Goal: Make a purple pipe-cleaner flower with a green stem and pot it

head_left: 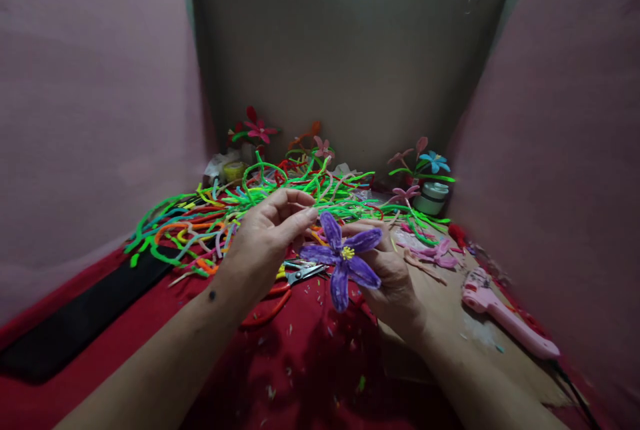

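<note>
A purple pipe-cleaner flower (340, 283) with several petals and a yellow centre faces me in the middle of the head view. Behind it, my right hand (395, 283) is closed, gripping it from the back; the petals cover most of those fingertips. My left hand (275, 227) is just up and left of the flower, thumb and forefinger pinched together by the upper petals. Whatever lies in that pinch, if anything, is too small to make out. Below the left hand, partly hidden, a pair of scissors (305, 273) rests on the red cloth (310, 350).
Loose pipe cleaners (270, 180) in many colours heap up behind my hands. A pink glue gun (510, 313) lies on cardboard (450, 290) at right. A black strip (85, 317) lies at left. Finished flowers (435, 162) and a white jar (431, 198) stand near the back wall.
</note>
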`<state>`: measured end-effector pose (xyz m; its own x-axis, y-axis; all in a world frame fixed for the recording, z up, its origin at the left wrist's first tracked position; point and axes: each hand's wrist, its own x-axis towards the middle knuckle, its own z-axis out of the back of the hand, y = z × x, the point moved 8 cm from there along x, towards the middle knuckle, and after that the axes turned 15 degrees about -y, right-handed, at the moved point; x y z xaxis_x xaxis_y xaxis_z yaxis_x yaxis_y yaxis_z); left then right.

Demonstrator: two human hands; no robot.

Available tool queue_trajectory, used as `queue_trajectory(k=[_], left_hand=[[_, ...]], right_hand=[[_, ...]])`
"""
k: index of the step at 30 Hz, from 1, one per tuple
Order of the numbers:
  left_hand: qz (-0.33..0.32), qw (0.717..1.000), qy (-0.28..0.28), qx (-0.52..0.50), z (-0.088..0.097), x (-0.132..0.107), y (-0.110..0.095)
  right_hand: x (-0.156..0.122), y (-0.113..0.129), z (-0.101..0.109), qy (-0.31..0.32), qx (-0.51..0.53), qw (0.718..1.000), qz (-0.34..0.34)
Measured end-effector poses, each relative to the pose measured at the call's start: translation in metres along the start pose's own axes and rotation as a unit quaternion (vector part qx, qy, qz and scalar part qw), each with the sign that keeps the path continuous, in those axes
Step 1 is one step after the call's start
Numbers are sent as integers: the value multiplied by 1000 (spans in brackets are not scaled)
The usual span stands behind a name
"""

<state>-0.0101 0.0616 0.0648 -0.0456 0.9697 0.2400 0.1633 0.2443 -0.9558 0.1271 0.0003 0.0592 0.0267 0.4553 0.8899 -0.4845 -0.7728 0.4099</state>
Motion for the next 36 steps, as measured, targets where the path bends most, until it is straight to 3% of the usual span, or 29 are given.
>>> queue_trajectory(k=[6, 9, 11, 14, 17, 21, 25, 31, 36], left_hand=[[-40, 996, -79, -25, 15, -1, -15], [-32, 995, -90, -28, 21, -4, -12], [2, 998, -62, -11, 18, -9, -2], [102, 994, 42, -3, -1, -23, 24], [173, 976, 134, -7, -21, -39, 41], [118, 979, 165, 27, -29, -39, 31], [43, 985, 148, 82, -24, -32, 18], [102, 980, 168, -7, -29, -33, 29], [74, 991, 110, 19, -24, -32, 24]], right_hand=[[2, 1, 2, -11, 2, 1000, -4], [3, -1, 6, -39, -19, 999, -4], [3, -3, 10, -67, -38, 997, 1], [1, -8, 15, -103, -51, 993, 8], [-1, -10, 14, -101, -56, 993, 12], [0, -9, 13, -76, -38, 996, -10], [2, -11, 12, -57, 1, 996, -62], [4, -10, 13, -60, -7, 997, -49], [2, -12, 11, -46, -6, 998, -52]])
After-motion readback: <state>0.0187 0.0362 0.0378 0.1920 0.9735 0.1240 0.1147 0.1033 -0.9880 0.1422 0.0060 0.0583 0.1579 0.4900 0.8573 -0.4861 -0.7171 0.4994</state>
